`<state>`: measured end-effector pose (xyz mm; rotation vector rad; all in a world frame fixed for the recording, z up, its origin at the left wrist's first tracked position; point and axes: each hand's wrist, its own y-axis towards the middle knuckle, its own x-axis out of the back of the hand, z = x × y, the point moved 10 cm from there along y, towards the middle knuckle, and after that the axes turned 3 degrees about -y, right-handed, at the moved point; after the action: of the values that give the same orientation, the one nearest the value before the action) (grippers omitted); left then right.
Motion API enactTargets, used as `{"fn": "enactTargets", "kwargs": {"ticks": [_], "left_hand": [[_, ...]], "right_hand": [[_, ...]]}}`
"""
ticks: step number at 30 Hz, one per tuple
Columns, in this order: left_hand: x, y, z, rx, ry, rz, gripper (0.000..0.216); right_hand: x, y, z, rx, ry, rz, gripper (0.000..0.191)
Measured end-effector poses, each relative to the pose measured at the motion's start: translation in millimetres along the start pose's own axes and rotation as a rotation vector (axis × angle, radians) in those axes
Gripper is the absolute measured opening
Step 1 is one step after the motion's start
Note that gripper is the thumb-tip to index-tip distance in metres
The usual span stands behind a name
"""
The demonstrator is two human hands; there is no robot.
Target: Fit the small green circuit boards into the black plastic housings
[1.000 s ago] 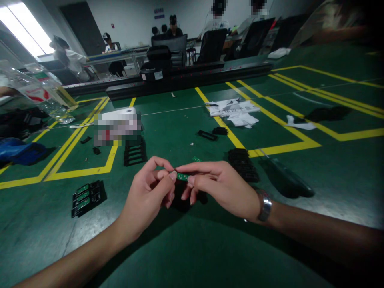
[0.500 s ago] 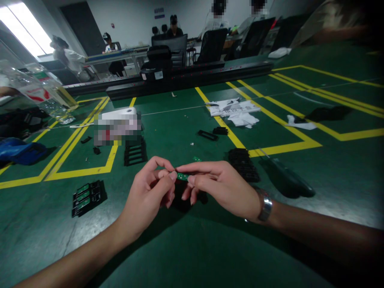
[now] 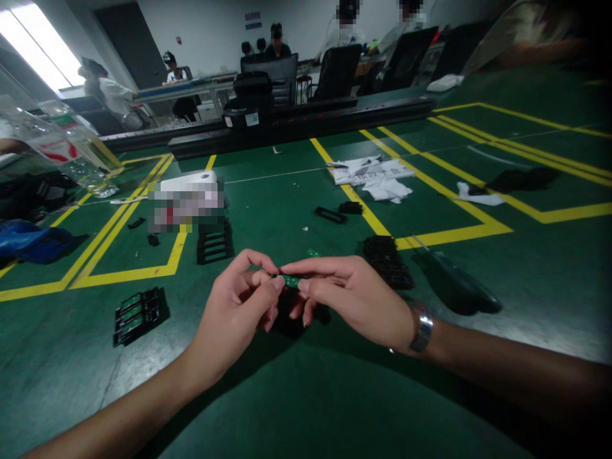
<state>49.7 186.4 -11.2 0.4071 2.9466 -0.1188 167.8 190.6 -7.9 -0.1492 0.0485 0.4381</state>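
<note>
Between my two hands is a small green circuit board [image 3: 291, 281], pinched at both ends above the table. My left hand [image 3: 246, 296] has thumb and index finger closed on its left end. Thumb and forefinger of my right hand [image 3: 342, 287] grip the right end, with the other fingers curled below. Just beyond the fingertips, another small green board [image 3: 313, 253] lies on the table. To the left sits a black frame [image 3: 138, 316] holding several green boards. Past my left hand is a slotted black frame [image 3: 214, 244]. Black slotted parts [image 3: 387, 261] lie beyond my right hand.
A screwdriver-like tool with a dark handle [image 3: 461, 284] lies on the right. Torn white paper [image 3: 370, 175] and a black rectangular frame [image 3: 331, 215] are farther back. Plastic bottles [image 3: 71, 150] and a blue object [image 3: 36, 241] stand at the left. People sit in the background.
My hands stay almost in place, both still pinching the board. The board appears slightly tilted compared with before; nothing else has visibly moved.
</note>
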Motion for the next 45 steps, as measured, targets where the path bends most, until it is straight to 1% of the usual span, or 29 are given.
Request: {"fn": "enactTargets", "kwargs": {"ticks": [20,32,40,45], "left_hand": [[-2,-2,-4,-0.013,0.062,0.012,0.018],[-2,1,-2,-0.022,0.023,0.021,0.016],[-1,0,-2,-0.043,-0.004,0.035,0.016],[-3,-2,-2,-0.042,-0.012,0.047,0.022]], "right_hand": [[-1,0,1,-0.012,0.062,0.0,0.027],[-3,0,2,0.007,0.124,0.021,0.027],[0,0,6,0.06,0.126,0.011,0.025],[2,-1,9,0.116,0.12,0.01,0.026]]}}
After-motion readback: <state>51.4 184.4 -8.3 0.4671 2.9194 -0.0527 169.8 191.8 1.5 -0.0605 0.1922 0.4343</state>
